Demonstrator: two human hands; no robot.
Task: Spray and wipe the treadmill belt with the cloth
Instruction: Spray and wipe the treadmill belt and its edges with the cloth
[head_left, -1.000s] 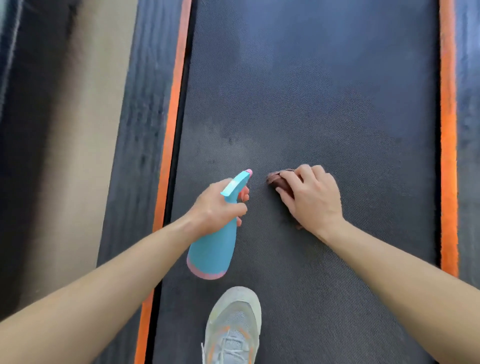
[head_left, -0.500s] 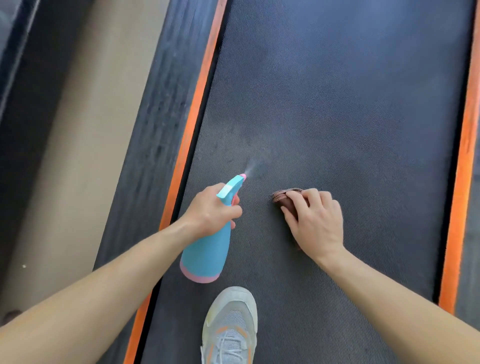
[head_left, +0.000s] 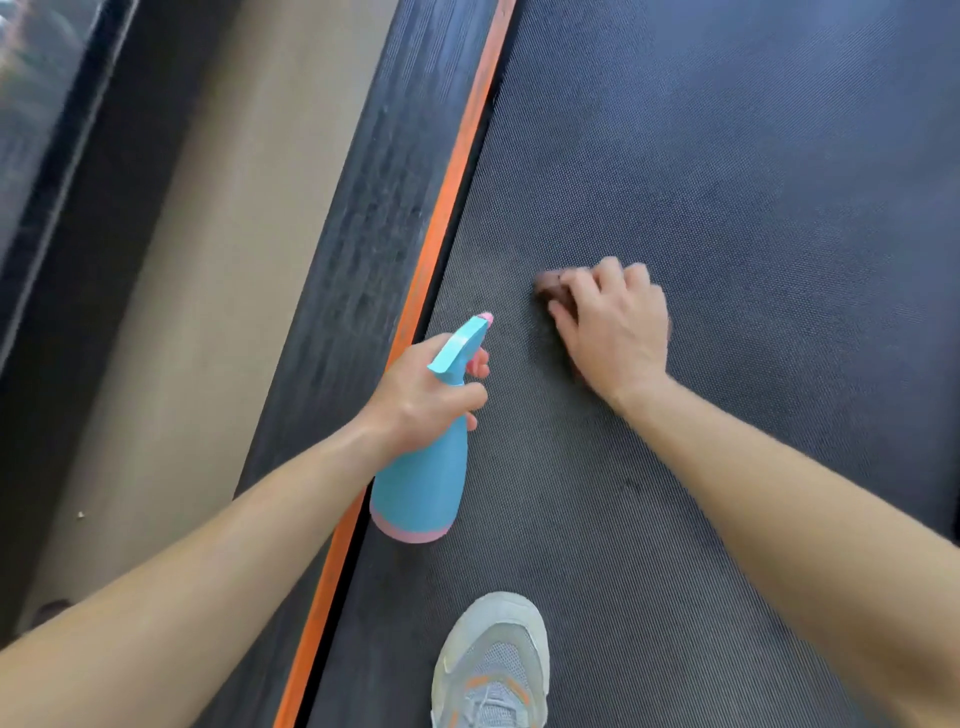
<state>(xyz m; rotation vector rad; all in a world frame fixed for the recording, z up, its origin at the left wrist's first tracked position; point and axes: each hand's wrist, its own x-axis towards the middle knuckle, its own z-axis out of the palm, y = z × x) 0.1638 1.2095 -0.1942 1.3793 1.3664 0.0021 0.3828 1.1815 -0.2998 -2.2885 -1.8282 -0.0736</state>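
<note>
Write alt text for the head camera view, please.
Seen from above, a right hand presses a brown cloth on a dark treadmill belt, while the left hand holds a blue spray bottle. A shoe stands on the belt below.

One view only, head-worn, wide-angle. Looks steeply down and forward from above the treadmill belt (head_left: 727, 208), close enough for both forearms to enter from the bottom corners and fill much of the lower frame. Tilted, so the orange strip (head_left: 441, 223) along the belt's edge runs diagonally from top centre to bottom left. Takes in the left hand (head_left: 421, 395) and right hand (head_left: 618, 332) near mid-frame, a shoe (head_left: 493, 665) at the bottom edge directly below the lens, and beige floor (head_left: 208, 260) off to the left. No second view, so nothing shared.
</note>
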